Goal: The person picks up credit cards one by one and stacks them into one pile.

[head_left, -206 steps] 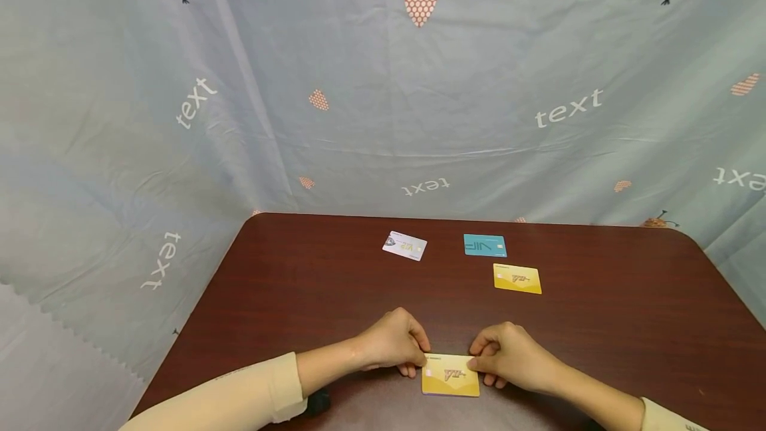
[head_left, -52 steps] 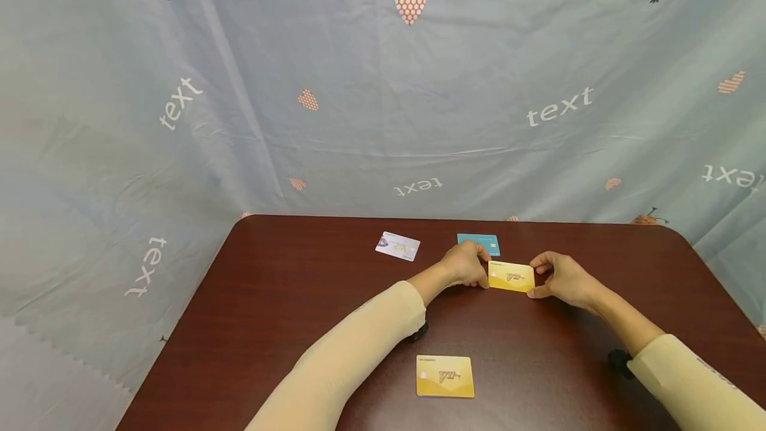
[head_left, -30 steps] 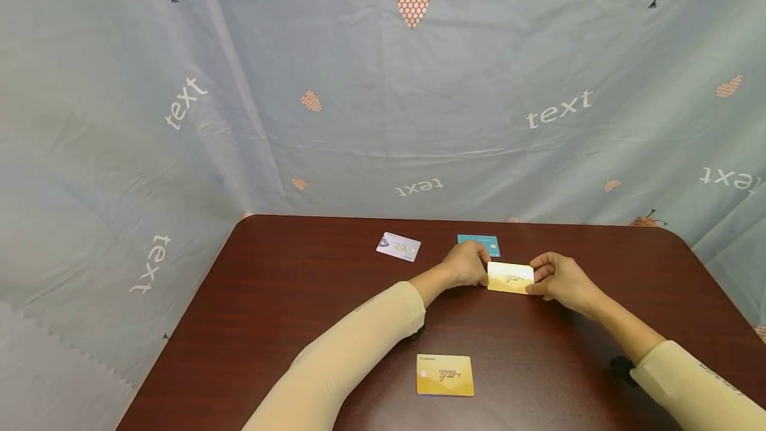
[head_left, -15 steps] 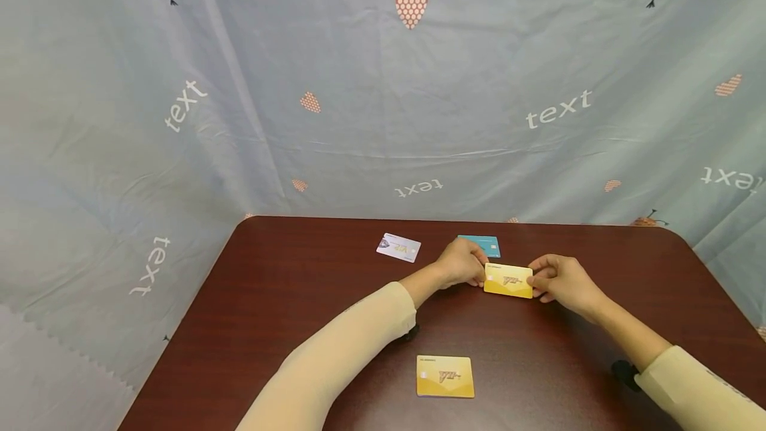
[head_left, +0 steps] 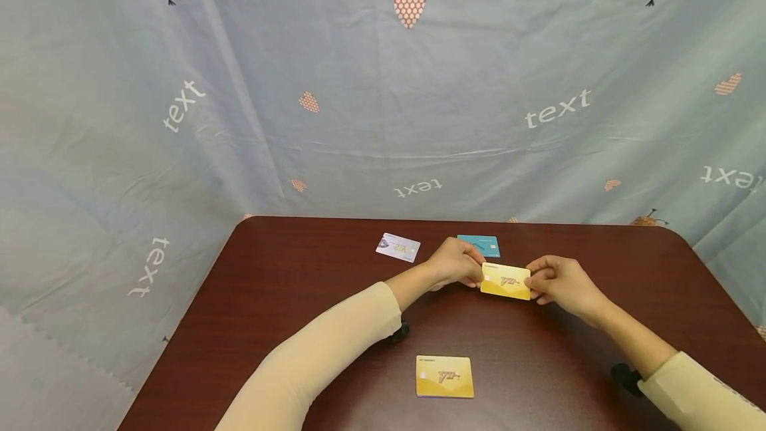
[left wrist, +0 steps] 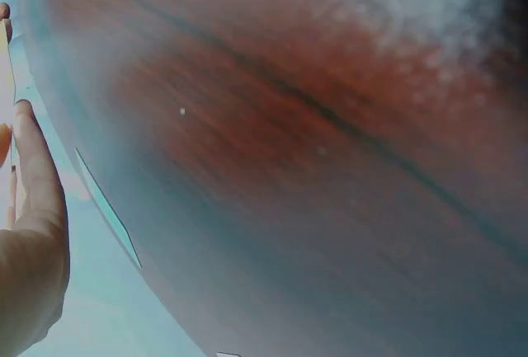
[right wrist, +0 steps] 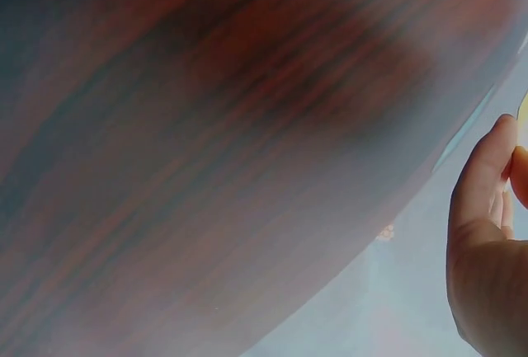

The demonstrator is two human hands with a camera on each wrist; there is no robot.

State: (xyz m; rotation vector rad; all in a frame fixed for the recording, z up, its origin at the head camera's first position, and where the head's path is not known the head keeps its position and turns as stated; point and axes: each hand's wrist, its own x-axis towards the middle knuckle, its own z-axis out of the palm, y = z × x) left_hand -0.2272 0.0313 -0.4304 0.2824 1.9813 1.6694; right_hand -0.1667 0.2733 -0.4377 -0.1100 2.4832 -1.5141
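Observation:
A gold plastic card with a chip and a printed logo is held between both hands in the head view. My left hand pinches its left edge, and my right hand pinches the right edge with the thumb on its face. The card is tilted toward the camera. In the left wrist view the left hand shows at the far left; at the far right of the right wrist view is the right hand, with a sliver of the card. A second gold card, with the same logo, lies nearer on the table.
On the dark red-brown table, a white card lies at the back. A teal card lies right behind the left hand, partly covered by it. A pale blue patterned cloth hangs behind the table's far edge.
Both hands have gone from the near gold card to the farther one and taken hold of its edges. Since then that card has come up off the table and shifted slightly left and nearer.

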